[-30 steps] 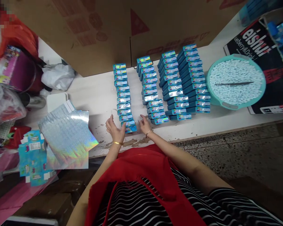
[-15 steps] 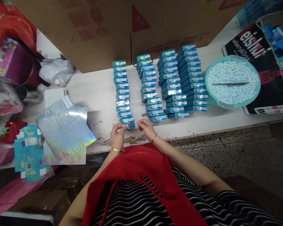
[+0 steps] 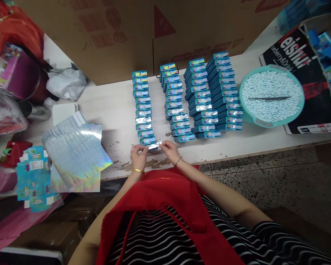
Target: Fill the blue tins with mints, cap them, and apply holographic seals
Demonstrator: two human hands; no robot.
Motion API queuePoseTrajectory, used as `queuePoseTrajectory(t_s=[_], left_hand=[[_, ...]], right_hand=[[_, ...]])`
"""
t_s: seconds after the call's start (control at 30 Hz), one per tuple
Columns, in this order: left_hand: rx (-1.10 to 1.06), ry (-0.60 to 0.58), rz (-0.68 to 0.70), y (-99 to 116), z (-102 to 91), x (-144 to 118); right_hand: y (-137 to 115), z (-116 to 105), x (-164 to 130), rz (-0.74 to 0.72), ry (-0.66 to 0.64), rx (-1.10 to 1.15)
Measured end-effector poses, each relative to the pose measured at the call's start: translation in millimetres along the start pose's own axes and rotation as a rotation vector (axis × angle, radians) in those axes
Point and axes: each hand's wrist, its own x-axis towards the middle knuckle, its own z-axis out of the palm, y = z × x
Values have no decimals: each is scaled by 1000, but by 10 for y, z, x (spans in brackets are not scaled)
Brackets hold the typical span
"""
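Observation:
A small shiny sticker strip is stretched between my two hands, over the nearest blue box of the left column. My left hand pinches its left end between thumb and fingers. Its right end is in the pinch of my right hand. The box below is mostly hidden by the strip. Just beyond, a column of small blue boxes runs away from me, each with a shiny label on its upturned end. Three more columns of such boxes stand to the right.
A teal basin of small white pieces, with tweezers on top, stands at the right. Silvery holographic sheets and a flattened blue carton lie left. A big cardboard box closes off the back. Plastic bags crowd the left.
My right hand has moved slightly left and now grips the strip's right end. The strip, barely visible before, lies flat and bright between both hands. The columns of boxes stay put.

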Motion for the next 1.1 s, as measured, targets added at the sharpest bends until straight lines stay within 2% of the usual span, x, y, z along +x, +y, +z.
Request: queuePoseTrajectory(t_s=[0.1,0.23,0.47,0.6,0.7,0.8,0.87,0.93,1.0,1.1], left_hand=[[190,31,43,-14,3,26],[339,-3,48,10,12,15],[448,-14,106,16,49,17],[510,-16,135,-29,55,30],[499,26,83,-110,43,67],[393,32,15,-235,32,133],[301,2,-18,-329,36,182],[229,-21,-55,-413,46,226],[173,-51,-109,-464,49,250],[118,-104,-175,-463,10,212]], right_hand=[[95,17,14,-61,13,-85],[186,10,-4,-108,32,-142],[267,-4,23,-148,45,-202],[358,33,83,-81,18,-160],[412,27,94,-32,37,-150],[423,-27,22,-92,79,-246],[425,-61,-53,-189,-6,-331],[443,-70,-112,-239,-160,-376],[482,-56,-141,-219,-272,-411],[568,-20,-164,-181,-331,-488]])
